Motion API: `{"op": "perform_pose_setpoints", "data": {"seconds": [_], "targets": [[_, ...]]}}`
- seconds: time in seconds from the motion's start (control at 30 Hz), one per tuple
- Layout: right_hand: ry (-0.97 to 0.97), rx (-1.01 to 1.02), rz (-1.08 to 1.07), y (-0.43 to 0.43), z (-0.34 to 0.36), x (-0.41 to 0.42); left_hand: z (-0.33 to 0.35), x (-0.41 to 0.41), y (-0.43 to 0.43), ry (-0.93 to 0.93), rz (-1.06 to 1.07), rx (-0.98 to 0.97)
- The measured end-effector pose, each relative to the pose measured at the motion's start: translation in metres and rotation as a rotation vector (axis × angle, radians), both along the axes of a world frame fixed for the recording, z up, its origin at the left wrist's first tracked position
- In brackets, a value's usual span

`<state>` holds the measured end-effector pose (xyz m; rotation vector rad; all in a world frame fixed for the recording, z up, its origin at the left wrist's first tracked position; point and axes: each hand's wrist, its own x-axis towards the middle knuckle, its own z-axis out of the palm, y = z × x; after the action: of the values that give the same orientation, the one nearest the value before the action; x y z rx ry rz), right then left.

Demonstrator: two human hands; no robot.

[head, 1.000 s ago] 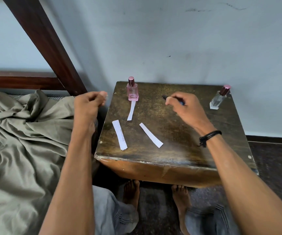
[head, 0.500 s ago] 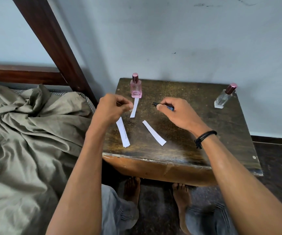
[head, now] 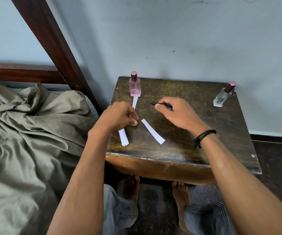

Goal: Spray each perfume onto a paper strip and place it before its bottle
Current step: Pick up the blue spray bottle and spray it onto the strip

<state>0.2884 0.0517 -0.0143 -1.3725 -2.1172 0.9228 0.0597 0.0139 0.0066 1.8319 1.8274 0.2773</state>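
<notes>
Table: a dark, worn wooden table (head: 196, 133) stands against the pale wall, beside a bed with a rumpled olive sheet (head: 26, 133).
Pink bottle: the pink perfume bottle (head: 134, 86) stands upright at the back left of the tabletop, cap on.
Strip at the pink bottle: a paper strip (head: 135, 101) lies just in front of it, its near end hidden behind the left hand.
Clear bottle: the clear bottle (head: 223, 95) with a dark pink cap stands at the back right corner, well apart from the strips.
Left hand: the left hand (head: 120, 116) is curled down on the printed strip (head: 124, 137), fingertips pinched at its upper end; the lower end lies on the table.
Loose strip: a plain white strip (head: 153, 131) lies slantwise between the two hands, touched by neither.
Right hand: the right hand (head: 175, 112) is closed around a small dark spray bottle (head: 162, 106), its dark tip pointing left, held just above the tabletop.
Wrist: a black band (head: 203, 135) circles the right wrist.
</notes>
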Motion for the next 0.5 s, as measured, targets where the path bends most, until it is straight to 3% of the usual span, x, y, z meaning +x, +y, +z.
{"op": "perform_pose_setpoints", "data": {"seconds": [0.27, 0.5], "targets": [[0.153, -0.085, 0.015, -0.003, 0.006, -0.002, 0.003, -0.005, 0.000, -0.047, 0.017, -0.018], [0.372, -0.198, -0.047, -0.004, 0.012, -0.007, 0.003, 0.005, 0.002, -0.050, 0.063, 0.090]]}}
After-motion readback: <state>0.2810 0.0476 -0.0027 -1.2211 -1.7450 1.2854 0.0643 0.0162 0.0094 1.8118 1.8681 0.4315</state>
